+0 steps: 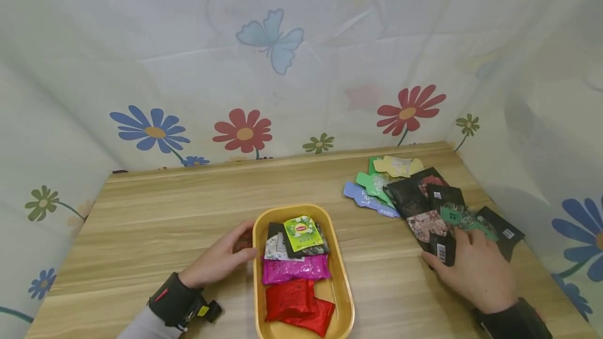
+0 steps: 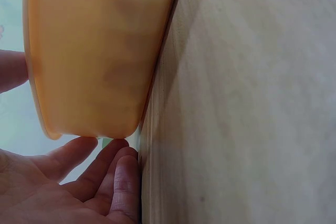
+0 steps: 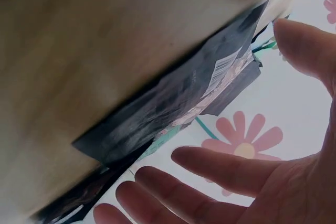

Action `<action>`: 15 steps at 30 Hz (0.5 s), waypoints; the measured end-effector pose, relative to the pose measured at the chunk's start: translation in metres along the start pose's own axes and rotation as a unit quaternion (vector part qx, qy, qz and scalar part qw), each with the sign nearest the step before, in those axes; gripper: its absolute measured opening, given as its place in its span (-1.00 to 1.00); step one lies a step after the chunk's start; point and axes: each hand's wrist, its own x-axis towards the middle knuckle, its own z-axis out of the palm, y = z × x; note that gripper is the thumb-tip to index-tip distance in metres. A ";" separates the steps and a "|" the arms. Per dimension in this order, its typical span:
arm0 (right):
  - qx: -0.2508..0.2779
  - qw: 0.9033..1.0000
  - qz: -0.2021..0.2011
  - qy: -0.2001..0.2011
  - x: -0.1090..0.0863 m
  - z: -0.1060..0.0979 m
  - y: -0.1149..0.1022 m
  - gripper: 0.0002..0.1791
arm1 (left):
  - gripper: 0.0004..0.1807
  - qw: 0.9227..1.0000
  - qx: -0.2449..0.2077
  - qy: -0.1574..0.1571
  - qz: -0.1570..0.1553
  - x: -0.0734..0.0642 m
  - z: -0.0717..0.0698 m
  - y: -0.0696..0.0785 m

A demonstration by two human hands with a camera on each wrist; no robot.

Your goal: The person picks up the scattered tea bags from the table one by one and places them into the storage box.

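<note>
My left hand (image 1: 223,258) rests against the left side of a yellow tray (image 1: 257,292); in the left wrist view its fingertips (image 2: 118,144) touch the wall near one corner. Inside the tray lie a green Lipton tea bag packet (image 1: 301,232), dark packets (image 1: 274,242), a magenta packet (image 1: 297,269) and red packets (image 1: 289,300). At the right, my right hand (image 1: 478,271) reaches over a spread of black packets (image 1: 410,198). Its fingers are spread around a black packet with a barcode (image 3: 173,98), thumb apart from it, in the right wrist view.
Behind the black packets lie blue (image 1: 363,198), green (image 1: 377,184) and yellow (image 1: 399,165) bottle-shaped packets, overlapping one another. A wooden table (image 1: 188,213) carries everything. Fabric walls (image 1: 320,67) with printed flowers and a butterfly stand at its back and sides.
</note>
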 end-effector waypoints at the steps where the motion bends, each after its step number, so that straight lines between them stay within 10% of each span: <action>1: -0.004 1.000 0.000 0.005 -0.001 0.000 0.000 0.23 | -0.32 1.000 0.001 0.000 0.001 0.000 0.000 0.000; 15: -0.033 0.998 -0.005 -0.047 -0.007 -0.004 -0.001 0.07 | -0.33 1.000 0.000 0.001 0.002 0.000 0.001 0.002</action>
